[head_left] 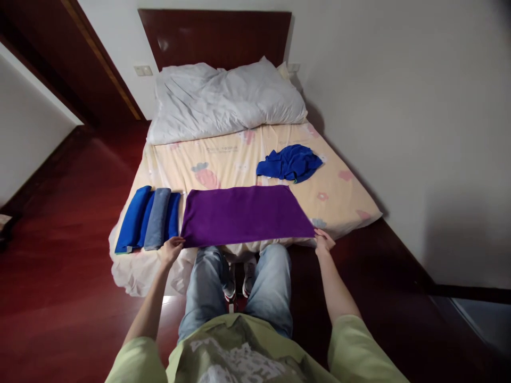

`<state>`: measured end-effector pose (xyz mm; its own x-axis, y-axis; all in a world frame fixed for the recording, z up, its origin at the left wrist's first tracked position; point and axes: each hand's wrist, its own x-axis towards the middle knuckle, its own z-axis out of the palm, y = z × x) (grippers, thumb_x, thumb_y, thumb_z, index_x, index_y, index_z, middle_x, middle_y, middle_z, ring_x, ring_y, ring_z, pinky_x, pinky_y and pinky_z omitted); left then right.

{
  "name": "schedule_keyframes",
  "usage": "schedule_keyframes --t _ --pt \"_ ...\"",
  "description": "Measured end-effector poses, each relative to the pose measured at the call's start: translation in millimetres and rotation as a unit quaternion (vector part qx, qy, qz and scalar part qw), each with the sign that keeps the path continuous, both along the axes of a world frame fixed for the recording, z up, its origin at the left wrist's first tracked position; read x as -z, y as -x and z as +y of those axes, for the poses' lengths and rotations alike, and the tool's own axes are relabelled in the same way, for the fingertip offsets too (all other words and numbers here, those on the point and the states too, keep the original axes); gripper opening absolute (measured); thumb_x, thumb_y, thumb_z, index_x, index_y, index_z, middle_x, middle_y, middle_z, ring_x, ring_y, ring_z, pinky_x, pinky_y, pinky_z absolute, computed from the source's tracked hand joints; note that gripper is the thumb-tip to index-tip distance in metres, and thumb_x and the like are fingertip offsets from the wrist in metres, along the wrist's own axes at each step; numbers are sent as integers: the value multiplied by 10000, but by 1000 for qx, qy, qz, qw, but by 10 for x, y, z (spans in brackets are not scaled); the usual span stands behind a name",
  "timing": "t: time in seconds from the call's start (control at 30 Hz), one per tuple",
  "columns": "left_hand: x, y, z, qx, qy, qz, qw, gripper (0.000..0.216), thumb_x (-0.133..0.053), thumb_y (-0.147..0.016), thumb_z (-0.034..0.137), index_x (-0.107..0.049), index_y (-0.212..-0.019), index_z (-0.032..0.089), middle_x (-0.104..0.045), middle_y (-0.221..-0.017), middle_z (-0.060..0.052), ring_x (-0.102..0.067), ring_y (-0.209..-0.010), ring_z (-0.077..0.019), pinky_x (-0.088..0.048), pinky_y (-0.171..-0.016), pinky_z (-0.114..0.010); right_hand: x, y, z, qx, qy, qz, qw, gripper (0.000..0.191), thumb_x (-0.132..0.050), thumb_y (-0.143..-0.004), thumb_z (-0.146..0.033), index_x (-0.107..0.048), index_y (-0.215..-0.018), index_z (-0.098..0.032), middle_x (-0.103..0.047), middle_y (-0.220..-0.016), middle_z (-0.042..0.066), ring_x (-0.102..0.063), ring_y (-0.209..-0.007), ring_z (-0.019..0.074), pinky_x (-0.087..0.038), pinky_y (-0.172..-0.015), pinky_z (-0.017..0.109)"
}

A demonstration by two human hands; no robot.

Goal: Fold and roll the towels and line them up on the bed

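A purple towel (pixel 247 214) is spread out flat as a wide rectangle at the near end of the bed. Its near left corner is pinched in my left hand (pixel 173 249), and its near right corner in my right hand (pixel 324 241). The near edge is stretched straight between them. Just left of the towel lie rolled or folded towels, a grey one (pixel 157 218) between blue ones (pixel 133 219). Beyond the purple towel, to the right, sits a crumpled blue cloth (pixel 293 162).
The bed (pixel 175 165) has a cream sheet with strawberry prints. A bunched white quilt (pixel 223 101) lies against the dark wooden headboard (pixel 215 37). A wall (pixel 399 117) runs along the right, and a dark door (pixel 67 48) stands at the far left.
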<state>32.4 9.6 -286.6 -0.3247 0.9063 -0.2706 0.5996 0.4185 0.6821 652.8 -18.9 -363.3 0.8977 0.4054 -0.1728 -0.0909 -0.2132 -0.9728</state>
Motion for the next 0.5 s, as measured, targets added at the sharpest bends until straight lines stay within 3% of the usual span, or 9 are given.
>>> schedule_keyframes --t 0.17,0.27,0.4,0.5 --pt "78 43 -19 120 13 71 990 325 -532 -657 153 -748 -889 222 -796 -987 -58 -771 -926 -277 -611 -919 -407 20 -126 2 -36 91 -55 994 82 -648 -529 -166 -656 -592 -218 -767 -693 52 -779 -847 301 -655 -796 389" --pt "174 1 71 206 -45 178 961 304 -528 -731 196 -770 -913 224 -781 -1039 -106 -736 -1038 -320 -586 -981 -450 3 -168 122 -73 142 -104 982 113 -631 -539 -156 -690 -601 -230 -774 -722 61 -770 -908 337 -617 -941 461" --pt "228 -231 484 259 -133 229 929 360 -479 -863 278 -775 -1047 187 -722 -1257 -162 -631 -1252 -344 -493 -1119 -485 -6 -118 482 -140 163 -177 960 218 -602 -633 -205 -758 -786 -207 -800 -885 101 -751 -990 330 -561 -1029 465" --pt "296 -583 952 243 -162 207 934 450 -433 -927 315 -718 -1232 145 -647 -1395 -179 -546 -1378 -333 -399 -1204 -508 7 -25 897 -197 148 -227 942 303 -577 -715 -241 -765 -945 -180 -793 -1040 134 -727 -1053 292 -532 -1063 419"
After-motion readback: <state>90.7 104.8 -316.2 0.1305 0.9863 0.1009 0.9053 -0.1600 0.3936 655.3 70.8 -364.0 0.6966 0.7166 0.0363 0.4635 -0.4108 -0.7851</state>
